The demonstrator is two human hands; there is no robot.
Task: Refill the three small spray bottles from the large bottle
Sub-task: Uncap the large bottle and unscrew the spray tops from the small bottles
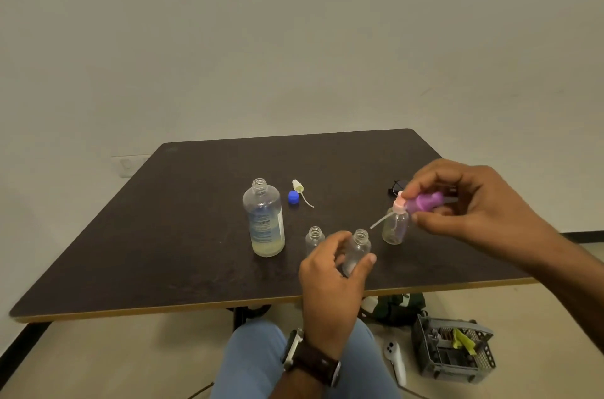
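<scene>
The large clear bottle (265,222) stands uncapped on the dark table (163,235), a little pale liquid at its bottom. Its blue cap (293,197) and a white spray head with tube (299,188) lie behind it. My left hand (330,281) grips an open small clear bottle (358,248), tilted slightly. A second open small bottle (314,237) stands just left of it. My right hand (470,202) holds a purple and pink spray head (416,202), its tube hanging free, in front of a third small bottle (396,227) standing on the table.
Dark glasses (397,186) lie on the table behind my right hand. On the floor to the right sit a grey crate (454,349), a white controller (395,359) and a dark green bag (397,307). The table's front edge runs close to my knees.
</scene>
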